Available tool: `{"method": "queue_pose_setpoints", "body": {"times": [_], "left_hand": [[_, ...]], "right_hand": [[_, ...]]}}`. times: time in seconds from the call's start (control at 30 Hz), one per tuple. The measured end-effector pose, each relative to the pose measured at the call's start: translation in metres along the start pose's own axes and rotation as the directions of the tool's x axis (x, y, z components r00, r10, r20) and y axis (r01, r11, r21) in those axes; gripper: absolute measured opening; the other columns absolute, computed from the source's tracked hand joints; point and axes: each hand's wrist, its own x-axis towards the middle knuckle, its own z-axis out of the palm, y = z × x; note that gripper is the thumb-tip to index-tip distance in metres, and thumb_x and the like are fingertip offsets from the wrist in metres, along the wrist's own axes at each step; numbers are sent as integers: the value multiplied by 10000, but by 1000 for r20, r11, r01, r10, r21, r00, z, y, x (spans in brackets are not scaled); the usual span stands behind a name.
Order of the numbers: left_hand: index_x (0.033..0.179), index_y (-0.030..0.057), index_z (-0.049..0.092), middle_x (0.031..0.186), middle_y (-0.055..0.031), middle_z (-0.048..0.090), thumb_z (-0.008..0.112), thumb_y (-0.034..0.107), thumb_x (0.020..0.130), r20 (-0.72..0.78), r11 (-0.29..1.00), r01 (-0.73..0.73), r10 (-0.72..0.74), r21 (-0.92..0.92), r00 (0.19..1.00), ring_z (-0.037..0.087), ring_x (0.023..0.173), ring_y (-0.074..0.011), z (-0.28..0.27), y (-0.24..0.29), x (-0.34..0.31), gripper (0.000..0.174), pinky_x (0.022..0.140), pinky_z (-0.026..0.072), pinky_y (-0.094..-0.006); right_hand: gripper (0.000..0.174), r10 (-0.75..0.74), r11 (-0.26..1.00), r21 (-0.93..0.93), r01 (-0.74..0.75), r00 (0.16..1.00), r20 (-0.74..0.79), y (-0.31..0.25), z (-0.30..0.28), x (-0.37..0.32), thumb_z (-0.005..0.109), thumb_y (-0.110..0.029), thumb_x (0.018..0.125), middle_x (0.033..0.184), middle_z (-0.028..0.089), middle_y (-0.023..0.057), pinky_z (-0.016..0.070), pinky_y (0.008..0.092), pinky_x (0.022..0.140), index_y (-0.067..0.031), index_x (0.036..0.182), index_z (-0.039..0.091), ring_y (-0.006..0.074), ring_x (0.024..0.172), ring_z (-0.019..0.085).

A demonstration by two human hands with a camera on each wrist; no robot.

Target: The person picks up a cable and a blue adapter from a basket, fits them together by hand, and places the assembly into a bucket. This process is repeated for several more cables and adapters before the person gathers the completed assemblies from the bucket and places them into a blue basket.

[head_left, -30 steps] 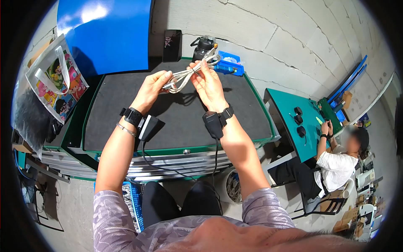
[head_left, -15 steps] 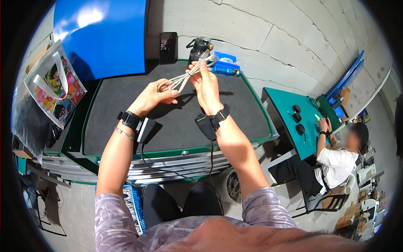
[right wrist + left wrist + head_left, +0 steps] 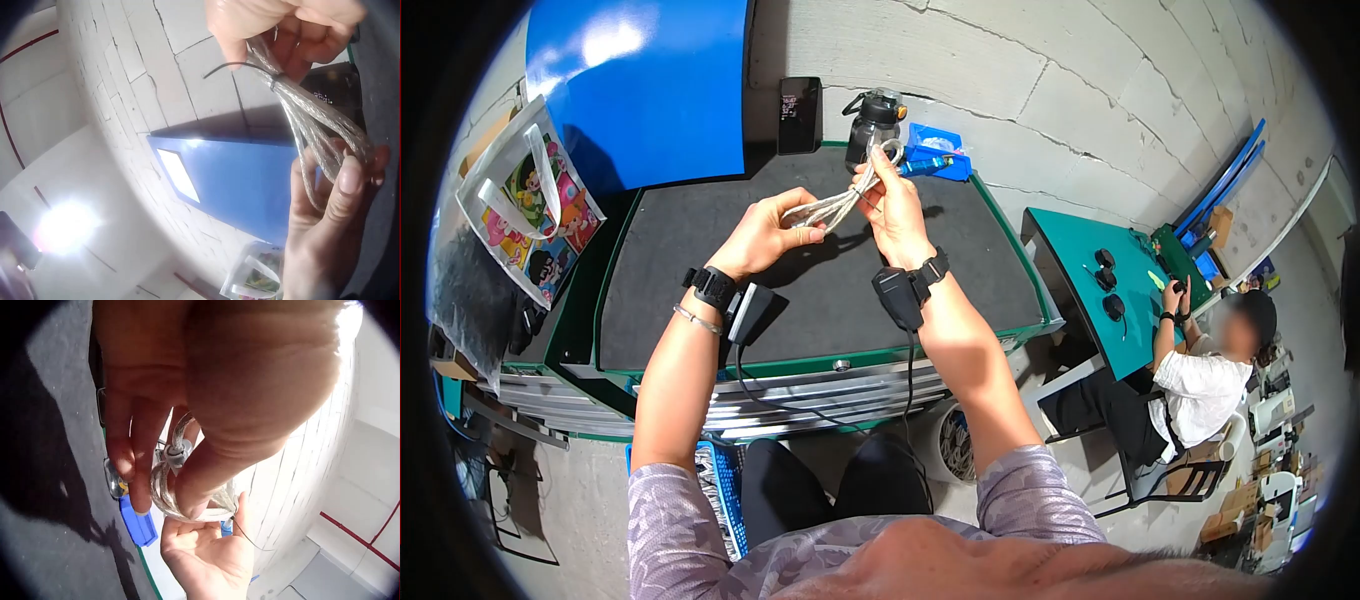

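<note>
A coiled cable (image 3: 837,207) with a clear, braided silvery jacket is held up over the dark mat by both hands. My left hand (image 3: 760,235) grips the loops at one end, thumb laid across them. Toward the other end, my right hand (image 3: 897,215) pinches the bundle between thumb and fingers. A thin black tie (image 3: 275,81) wraps the bundle between the two hands, one tail sticking out. In the left wrist view a grey plug-like piece (image 3: 177,454) shows among the loops by the left fingers.
On the dark-matted bench (image 3: 700,290) stand a black bottle (image 3: 874,122), a phone-like black device (image 3: 799,115) and a blue tray (image 3: 940,150). A blue panel (image 3: 640,90) and a printed bag (image 3: 535,205) stand left. Another person (image 3: 1205,385) sits at a green table (image 3: 1120,345) on the right.
The cable bundle has turned in the hands. My left hand has shifted its hold from a connector end to the loops, and the right end of the bundle has come slightly lower.
</note>
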Motion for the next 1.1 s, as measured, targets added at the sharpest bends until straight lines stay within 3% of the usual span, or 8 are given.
{"method": "queue_pose_setpoints", "body": {"times": [0.17,0.23,0.3,0.4,0.5,0.83,0.9,1.1], "left_hand": [[1076,29,600,881,-46,676,763,222,847,83,981,102,-89,-163,993,627,844,-99,4,1,-2,341,790,498,-278],[1112,26,582,881,-64,677,797,259,813,80,981,76,-62,-179,995,644,851,-125,5,-9,1,436,783,508,-293],[1130,25,585,889,-73,678,838,302,760,-64,997,-78,79,19,995,650,859,-143,6,-13,0,526,782,515,-303],[1170,29,576,913,-89,682,862,325,723,-89,994,-9,19,108,996,654,867,-156,2,-8,1,607,795,518,-306],[1200,15,562,921,-91,689,855,316,734,-87,996,16,-8,92,996,657,856,-155,1,-9,1,628,789,517,-296],[1191,-6,557,912,-94,686,766,178,841,-10,985,85,-87,-149,996,661,768,-134,1,-10,1,447,732,522,-290],[1161,3,527,939,-46,631,719,137,882,41,978,103,-97,-183,994,631,789,-120,0,-7,1,364,740,539,-276],[1153,-10,517,892,-55,627,667,173,927,109,953,179,-156,-245,982,633,708,-120,1,5,-3,327,684,536,-274]], "right_hand": [[390,-76,997,-4,76,997,-30,5,3,3,645,-458,922,793,662,15,470,242,710,-70,890,677,95,744,626],[392,-123,992,-22,123,992,-37,8,2,5,634,-458,930,798,663,14,465,234,700,-70,891,678,88,744,623],[403,-129,991,-54,126,990,-59,9,1,6,612,-463,942,826,670,15,457,221,691,-66,922,681,77,749,617],[457,-100,991,-93,98,995,-18,7,0,4,572,-497,954,946,665,40,475,289,787,-58,1046,656,117,865,626],[476,-98,991,-89,98,995,4,5,3,2,557,-495,963,988,669,55,473,285,792,-49,1104,644,123,883,633],[505,-151,988,-10,151,988,24,9,0,7,482,-501,996,1005,666,60,466,275,808,-47,1138,651,123,859,612],[497,-172,985,-4,172,985,8,10,1,7,473,-493,1002,1004,668,53,461,255,775,-53,1134,661,102,854,598],[493,-86,990,-111,89,996,27,3,-4,5,478,-494,999,999,673,33,447,223,716,-60,1129,672,76,874,592]]}}
